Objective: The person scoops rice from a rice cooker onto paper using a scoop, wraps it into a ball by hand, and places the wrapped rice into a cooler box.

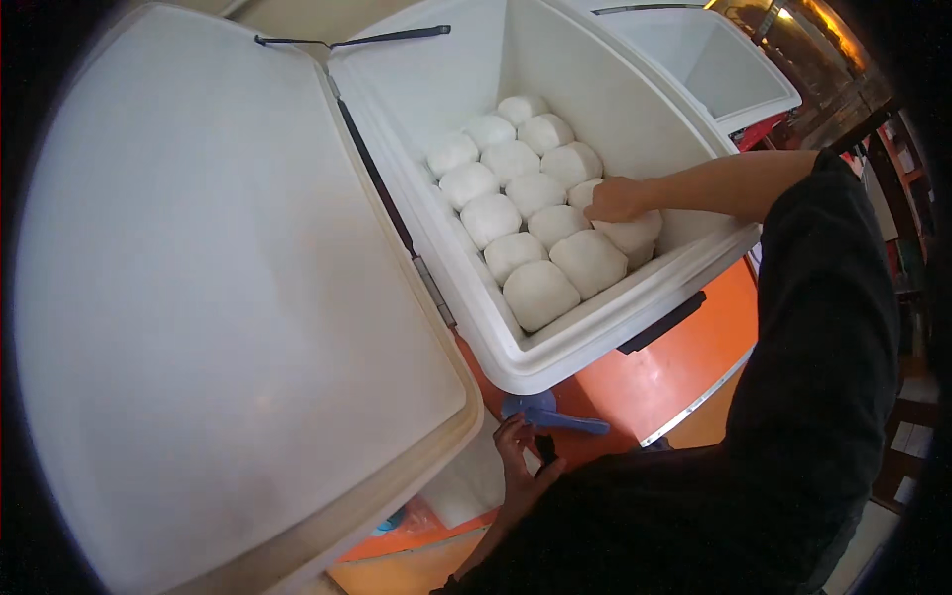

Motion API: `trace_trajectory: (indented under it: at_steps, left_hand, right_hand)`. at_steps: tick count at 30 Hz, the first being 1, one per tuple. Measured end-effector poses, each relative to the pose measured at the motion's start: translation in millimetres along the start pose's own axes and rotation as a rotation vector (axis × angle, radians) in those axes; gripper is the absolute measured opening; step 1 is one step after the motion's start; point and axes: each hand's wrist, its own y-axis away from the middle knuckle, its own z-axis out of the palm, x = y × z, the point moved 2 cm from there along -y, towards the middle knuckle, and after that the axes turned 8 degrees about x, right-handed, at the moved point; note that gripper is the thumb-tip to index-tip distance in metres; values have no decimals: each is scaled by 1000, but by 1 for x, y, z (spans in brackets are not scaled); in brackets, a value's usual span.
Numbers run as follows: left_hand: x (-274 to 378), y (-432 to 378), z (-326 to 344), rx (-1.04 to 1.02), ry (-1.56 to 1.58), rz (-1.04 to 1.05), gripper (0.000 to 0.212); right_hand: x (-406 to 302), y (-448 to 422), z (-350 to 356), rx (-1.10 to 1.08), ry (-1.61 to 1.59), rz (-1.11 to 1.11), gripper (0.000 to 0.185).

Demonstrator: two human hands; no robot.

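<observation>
Several rows of white rounded buns (513, 160) sit packed on the floor of a white insulated box (569, 364). My right hand (621, 199) reaches in over the box's right side. It rests against a bun (632, 230) in the right-hand row, fingers bent downward, and its grip is partly hidden. Below the near corner of the box, my left hand (520, 465) is curled, with a small black object (547, 448) between its thumb and fingers. Whether it grips that object is unclear. Just beyond its fingertips lies a blue plastic tool with a handle (569, 422).
The box's lid (223, 297) hangs swung out on the left, with a black strap (387, 36) at its far end. An orange tabletop (677, 357) with a metal edge lies under the box. Another white box (699, 59) stands behind. A black latch (662, 323) protrudes in front.
</observation>
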Motion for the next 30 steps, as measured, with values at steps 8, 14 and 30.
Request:
trace_trajectory:
  at_steps: [8, 14, 30]
  left_hand:
    - [-11, -1, -12, 40, 75, -34, 72]
    - [-27, 7, -53, 132, -265, -131, 50]
    - [82, 88, -182, 477, -556, 948, 20]
  right_hand:
    - [8, 2, 11, 59, 74, 102, 45]
    - [-18, 24, -80, 157, -100, -226, 36]
    - [-302, 124, 223, 647, -600, 210, 36]
